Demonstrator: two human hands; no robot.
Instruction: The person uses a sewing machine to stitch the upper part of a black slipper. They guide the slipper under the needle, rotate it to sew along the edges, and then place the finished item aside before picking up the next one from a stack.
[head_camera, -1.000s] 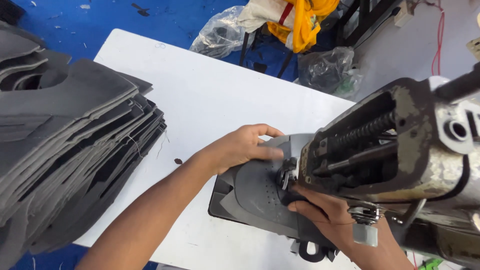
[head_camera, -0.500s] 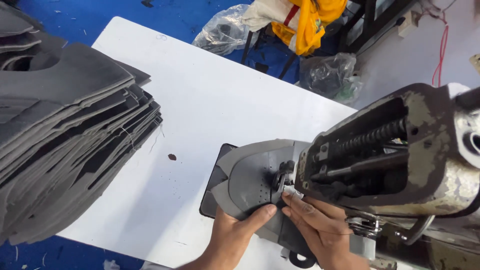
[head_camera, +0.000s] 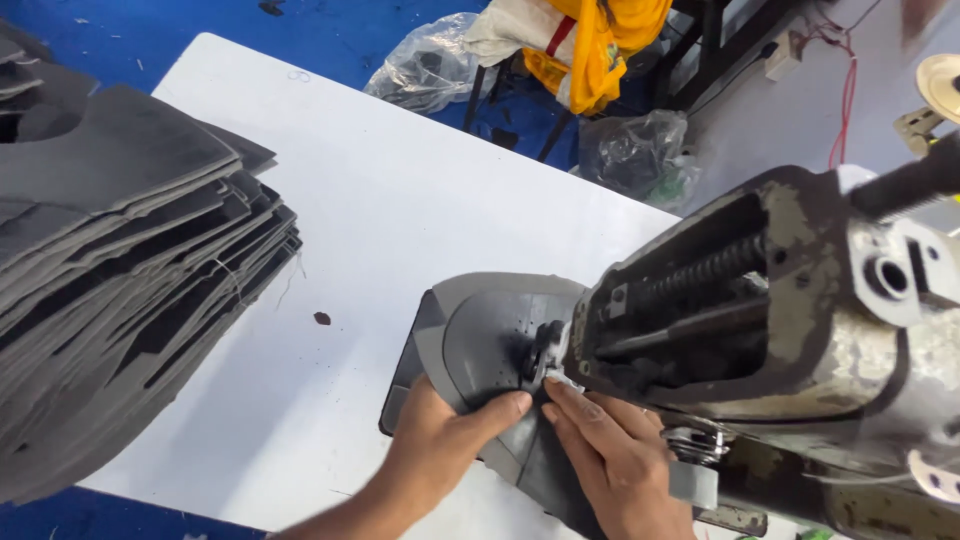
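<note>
A tall stack of dark grey cut sheets (head_camera: 120, 290) sits at the left end of a white desk (head_camera: 380, 190). Beyond the desk's far edge, on a blue floor (head_camera: 300, 25), lie two clear plastic bags (head_camera: 425, 75) and a bundle of yellow cloth (head_camera: 595, 45). A red wire (head_camera: 848, 100) hangs at upper right.

Grey fabric piece (head_camera: 490, 340) lay on the white table (head_camera: 330, 220) at the sewing machine head (head_camera: 770, 330). Curved outline, matte, small perforations near its middle, a darker grey layer beneath. Far edge tucked under the presser foot (head_camera: 545, 350). Near edge pinned flat by left hand (head_camera: 445, 440) and right hand (head_camera: 610, 460), fingertips close together.
</note>
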